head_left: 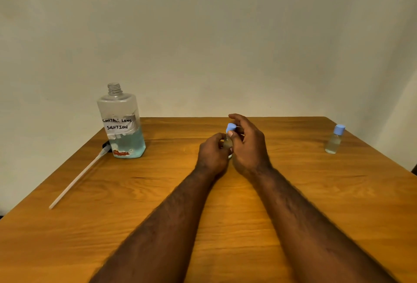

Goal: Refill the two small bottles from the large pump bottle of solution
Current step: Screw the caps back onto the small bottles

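Note:
The large clear bottle [121,122], labelled "contact lens solution", stands uncapped at the table's far left, about one third full of blue liquid. Its pump head with the long white tube [79,177] lies on the table beside it. My left hand [213,157] grips the body of a small clear bottle [228,144] at the table's middle. My right hand [247,145] pinches that bottle's blue cap [230,128], which sits tilted over the neck. A second small bottle [335,139] with a blue cap stands upright at the far right, holding pale liquid.
The wooden table [225,203] ends at a plain wall close behind the bottles. Its right edge runs just past the second small bottle. The pump tube stretches diagonally toward the left edge.

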